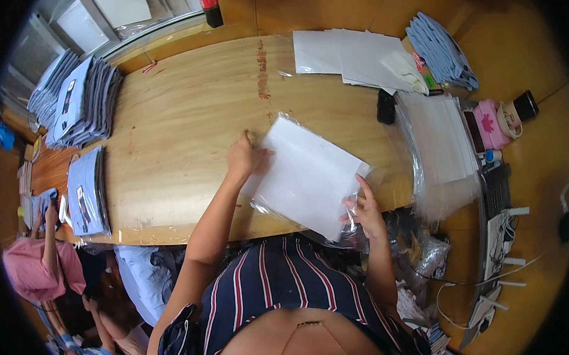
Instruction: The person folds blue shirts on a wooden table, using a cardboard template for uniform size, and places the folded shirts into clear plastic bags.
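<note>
A white sheet lies inside a clear plastic bag, tilted at an angle over the front middle of the table. At the bag's left edge is my left hand, its fingers curled against the plastic. My right hand grips the bag's right corner, with the index finger stretched along the edge and the other fingers bent at the loose film. Part of the right fingers shows through the plastic.
Folded blue shirts stand in stacks at the left, with another bagged pile nearer. White sheets lie at the back right. Clear bags, a black object and a pink case sit at right. Two people are at left.
</note>
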A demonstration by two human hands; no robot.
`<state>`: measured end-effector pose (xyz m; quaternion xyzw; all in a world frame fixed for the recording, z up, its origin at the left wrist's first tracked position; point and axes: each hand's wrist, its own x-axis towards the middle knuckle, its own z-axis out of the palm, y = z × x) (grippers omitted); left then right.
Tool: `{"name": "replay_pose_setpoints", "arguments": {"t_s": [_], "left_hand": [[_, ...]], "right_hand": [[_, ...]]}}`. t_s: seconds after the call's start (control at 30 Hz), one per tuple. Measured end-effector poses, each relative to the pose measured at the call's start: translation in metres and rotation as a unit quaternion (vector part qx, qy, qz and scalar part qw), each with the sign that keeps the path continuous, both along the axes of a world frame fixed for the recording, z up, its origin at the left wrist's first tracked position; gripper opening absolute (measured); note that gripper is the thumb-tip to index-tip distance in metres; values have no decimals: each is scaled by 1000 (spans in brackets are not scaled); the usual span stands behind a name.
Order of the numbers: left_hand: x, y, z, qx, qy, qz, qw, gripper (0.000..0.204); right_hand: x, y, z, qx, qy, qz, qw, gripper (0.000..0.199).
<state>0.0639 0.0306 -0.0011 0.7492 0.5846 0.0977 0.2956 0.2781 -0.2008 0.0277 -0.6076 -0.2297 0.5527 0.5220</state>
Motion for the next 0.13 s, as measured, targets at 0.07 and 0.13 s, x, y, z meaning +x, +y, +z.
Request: {"name": "replay_pose_setpoints", "arguments": {"t_s": [0.07,0.13], "left_hand": [[-11,10,-11,-167,-74,-60,981,77],[-14,8,-17,-184,-88,-54,977,83]], "right_hand": [[7,3,-21,24,-84,20,996,66],[14,9,-27,-20,-189,27,981,67]]}}
